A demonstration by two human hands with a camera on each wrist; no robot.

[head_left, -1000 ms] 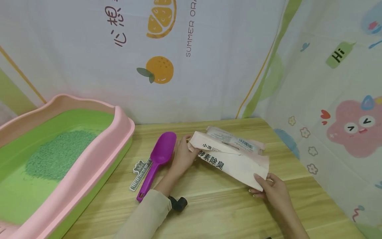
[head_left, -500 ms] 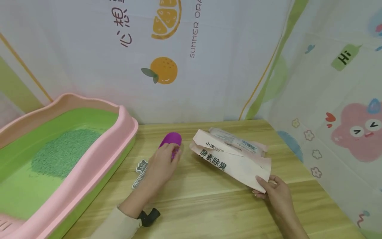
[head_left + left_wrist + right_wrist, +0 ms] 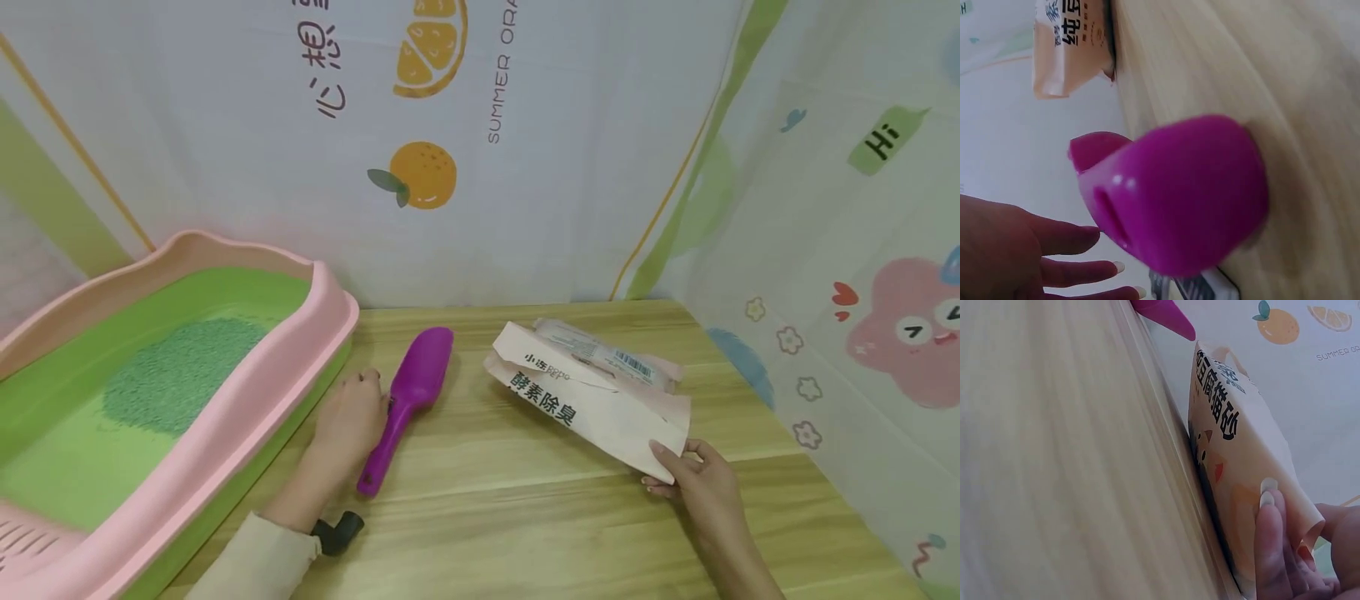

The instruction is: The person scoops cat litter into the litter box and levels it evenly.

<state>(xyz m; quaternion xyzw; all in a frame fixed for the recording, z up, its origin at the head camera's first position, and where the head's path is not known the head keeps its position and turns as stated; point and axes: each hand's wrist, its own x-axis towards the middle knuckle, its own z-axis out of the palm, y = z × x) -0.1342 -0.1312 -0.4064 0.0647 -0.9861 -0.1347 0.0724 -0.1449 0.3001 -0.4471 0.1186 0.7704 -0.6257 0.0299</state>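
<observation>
A pale cat litter bag (image 3: 592, 400) with a folded top lies on the wooden table. My right hand (image 3: 708, 492) pinches its near right corner, thumb above and fingers below; the right wrist view shows that hand (image 3: 1291, 550) on the bag's edge (image 3: 1229, 444). My left hand (image 3: 352, 421) is just left of a purple scoop (image 3: 420, 371), fingers loosely extended in the left wrist view. It covers a small grey-and-white ruled strip, whose end (image 3: 1210, 286) shows beneath the scoop in the left wrist view. Whether the left fingers touch the strip is hidden.
A pink-rimmed green litter tray (image 3: 333, 304) with green pellets (image 3: 187, 375) stands at left, close beside my left forearm. Printed cloth walls (image 3: 540, 233) enclose the table at the back and right.
My left hand has let go of the bag's left end and moved left, past the scoop, over the ruled strip. My right hand keeps its grip on the bag.
</observation>
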